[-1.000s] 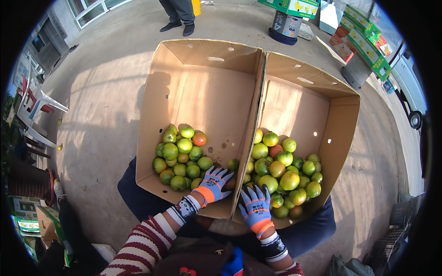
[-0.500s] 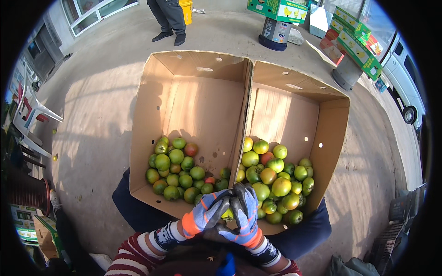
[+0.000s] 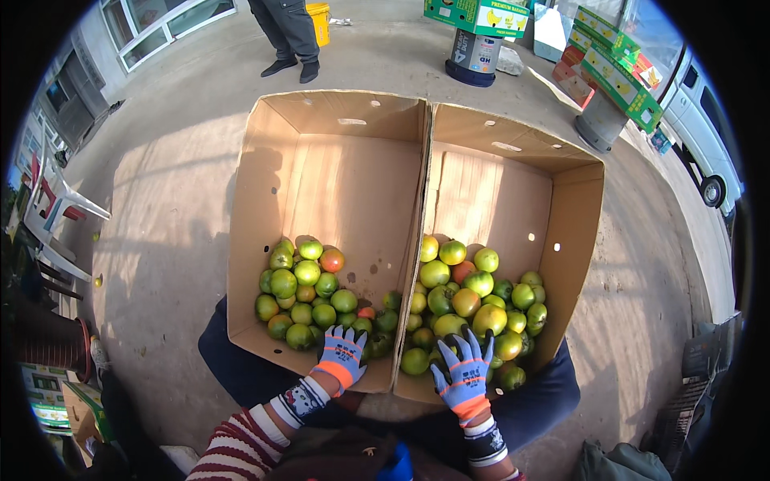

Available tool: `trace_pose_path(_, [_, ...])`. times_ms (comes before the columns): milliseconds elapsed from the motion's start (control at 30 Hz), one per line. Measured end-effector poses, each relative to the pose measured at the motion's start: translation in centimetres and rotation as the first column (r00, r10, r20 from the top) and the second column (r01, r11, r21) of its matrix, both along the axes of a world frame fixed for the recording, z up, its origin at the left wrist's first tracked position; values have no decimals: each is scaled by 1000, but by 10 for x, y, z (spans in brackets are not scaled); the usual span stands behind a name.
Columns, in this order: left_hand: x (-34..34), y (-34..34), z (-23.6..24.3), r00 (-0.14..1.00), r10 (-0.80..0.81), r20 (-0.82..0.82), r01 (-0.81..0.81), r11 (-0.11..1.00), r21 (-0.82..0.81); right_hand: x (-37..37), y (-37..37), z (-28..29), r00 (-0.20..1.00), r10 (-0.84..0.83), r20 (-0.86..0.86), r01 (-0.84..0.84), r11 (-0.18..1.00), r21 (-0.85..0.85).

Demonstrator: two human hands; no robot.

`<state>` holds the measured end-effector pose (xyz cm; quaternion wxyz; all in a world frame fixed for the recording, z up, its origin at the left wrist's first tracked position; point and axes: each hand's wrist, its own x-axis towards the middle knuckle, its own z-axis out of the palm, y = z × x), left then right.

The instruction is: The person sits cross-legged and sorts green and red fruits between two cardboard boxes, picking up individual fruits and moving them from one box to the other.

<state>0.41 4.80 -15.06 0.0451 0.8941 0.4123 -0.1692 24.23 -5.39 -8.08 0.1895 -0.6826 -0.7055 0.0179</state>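
Two brown, rectangular, open-topped cardboard boxes (image 3: 361, 184) side by side, walls touching. Smooth, glossy, round, green-to-orange tomatoes (image 3: 306, 272) heaped in each, roughly 4 to 9 o'clock of box centre. Left hand (image 3: 341, 354), gloved blue-grey with orange bands: 6 o'clock in left box, fingers slightly parted against the tomatoes; palm hidden, cannot tell whether it grips. Right hand (image 3: 465, 373), gloved alike: between 6 and 7 o'clock in right box, fingers spread wide over the tomatoes.

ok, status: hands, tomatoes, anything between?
Left hand, fingers spread, at tomatoes in left box. Right hand likewise, right box. Tomatoes bunched at near ends. Box walls between hands.
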Motion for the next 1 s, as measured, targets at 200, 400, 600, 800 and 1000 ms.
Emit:
trace_pose_path(200, [7,19,28,996,76,38,-71,992,-104,-10,3,2,995,33,-95,-25,997,78])
trace_pose_path(400, [-7,14,53,525,547,652,73,735,-674,-40,3,23,895,321,-309,-250,936,248])
trace_pose_path(600, [23,-34,74,262,68,963,332,930,-157,-49,13,42,827,436,-354,-199,817,541])
trace_pose_path(800, [36,40,72,327,304,895,-76,952,-296,-6,2,49,881,-4,-473,230,877,421])
trace_pose_path(1000, [63,91,-27,894,152,421,-149,988,-42,30,-14,23,961,-140,-240,192,959,210])
